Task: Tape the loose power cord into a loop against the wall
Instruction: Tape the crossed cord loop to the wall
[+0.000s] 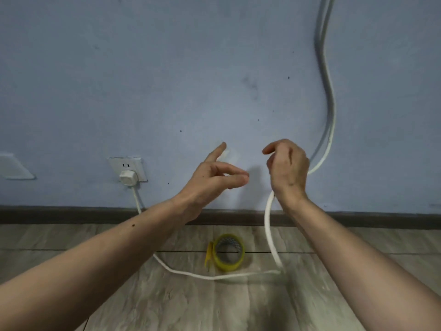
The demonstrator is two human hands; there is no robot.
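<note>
A white power cord (268,225) comes down the blue wall (167,80) from the upper right, passes through my right hand (287,169), drops to the wooden floor, and runs left to a white plug (127,177) in a wall socket. My right hand is closed around the cord a little in front of the wall. My left hand (214,177) hovers left of it, index finger pointing at the wall and thumb near the other fingertips; it holds nothing that I can see. A yellow roll of tape (228,252) lies on the floor below both hands.
A dark baseboard (71,215) runs along the foot of the wall. A white cover plate (13,167) sits on the wall at the far left. A small pale patch (225,154) marks the wall by my left index finger. Wood-grain floor (214,304) spreads in front.
</note>
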